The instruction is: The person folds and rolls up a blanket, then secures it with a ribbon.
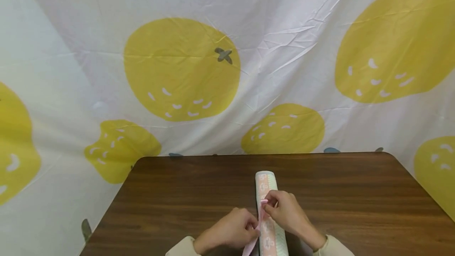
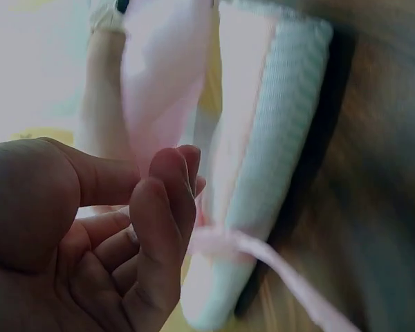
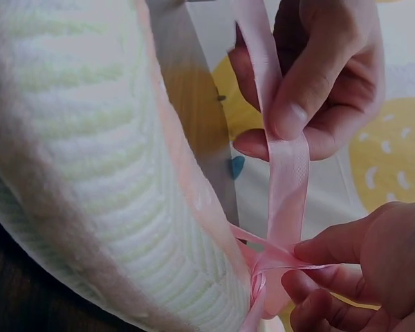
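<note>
A rolled-up towel (image 1: 269, 224), pale green and white with a peach patterned band, lies lengthwise on the table. Around it goes a pink ribbon (image 3: 287, 187), which crosses itself beside the roll in the right wrist view. My left hand (image 1: 236, 226), at the roll's left side, pinches a flat length of this ribbon between thumb and fingers. Over the top of the roll, my right hand (image 1: 286, 212) pinches the ribbon close to the crossing. In the left wrist view the ribbon (image 2: 166, 69) is blurred, with one strand trailing to the lower right.
The brown wood-grain table (image 1: 185, 185) has rounded far corners. Behind it hangs a white cloth (image 1: 284, 3) printed with yellow fruit, reaching down past the table's far edge. Pale sleeves (image 1: 185, 247) cover both forearms.
</note>
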Action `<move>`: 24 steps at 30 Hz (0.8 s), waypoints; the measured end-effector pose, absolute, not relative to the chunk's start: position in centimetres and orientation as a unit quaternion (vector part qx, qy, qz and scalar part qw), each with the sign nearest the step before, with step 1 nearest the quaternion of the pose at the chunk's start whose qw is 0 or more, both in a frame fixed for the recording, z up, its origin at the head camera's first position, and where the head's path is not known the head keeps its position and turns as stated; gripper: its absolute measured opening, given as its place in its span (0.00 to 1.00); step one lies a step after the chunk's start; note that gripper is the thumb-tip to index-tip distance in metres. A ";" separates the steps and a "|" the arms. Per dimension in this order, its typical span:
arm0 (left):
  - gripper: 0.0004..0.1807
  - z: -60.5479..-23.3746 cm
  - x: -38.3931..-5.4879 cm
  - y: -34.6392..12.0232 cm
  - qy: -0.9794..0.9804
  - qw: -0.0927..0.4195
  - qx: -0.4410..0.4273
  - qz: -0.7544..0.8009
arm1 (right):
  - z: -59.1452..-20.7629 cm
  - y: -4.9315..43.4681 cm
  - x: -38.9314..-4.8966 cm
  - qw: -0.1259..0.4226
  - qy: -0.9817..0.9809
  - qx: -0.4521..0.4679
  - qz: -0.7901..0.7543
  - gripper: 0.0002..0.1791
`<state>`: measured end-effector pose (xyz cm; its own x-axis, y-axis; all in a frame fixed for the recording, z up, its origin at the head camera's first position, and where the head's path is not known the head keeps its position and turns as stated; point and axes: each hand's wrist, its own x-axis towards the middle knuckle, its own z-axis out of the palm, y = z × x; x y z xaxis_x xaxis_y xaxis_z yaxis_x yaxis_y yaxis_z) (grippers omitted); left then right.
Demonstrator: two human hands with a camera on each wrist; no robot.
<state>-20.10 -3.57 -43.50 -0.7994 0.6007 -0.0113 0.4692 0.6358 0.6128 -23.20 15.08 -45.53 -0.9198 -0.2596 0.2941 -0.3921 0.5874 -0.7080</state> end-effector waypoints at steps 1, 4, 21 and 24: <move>0.17 -43.6 -19.9 -3.3 0.898 0.105 0.306 0.299 | -45.5 15.1 -23.2 0.079 -0.887 0.184 0.416 0.09; 0.16 -43.7 -19.3 -2.4 0.894 0.100 0.334 0.283 | -45.5 15.1 -23.3 0.074 -0.887 0.184 0.417 0.09; 0.05 -45.2 -17.8 3.1 0.858 0.129 0.412 0.279 | -45.1 15.3 -23.4 0.054 -0.892 0.190 0.407 0.09; 0.05 -45.3 -17.8 3.3 0.853 0.105 0.456 0.232 | -45.0 15.4 -23.4 0.047 -0.890 0.198 0.409 0.09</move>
<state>-17.81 3.34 -45.28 -0.5624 0.8262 0.0334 0.7291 0.4765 0.4913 -23.44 15.38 -44.96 -0.9174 -0.3127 0.2461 -0.3904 0.5871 -0.7091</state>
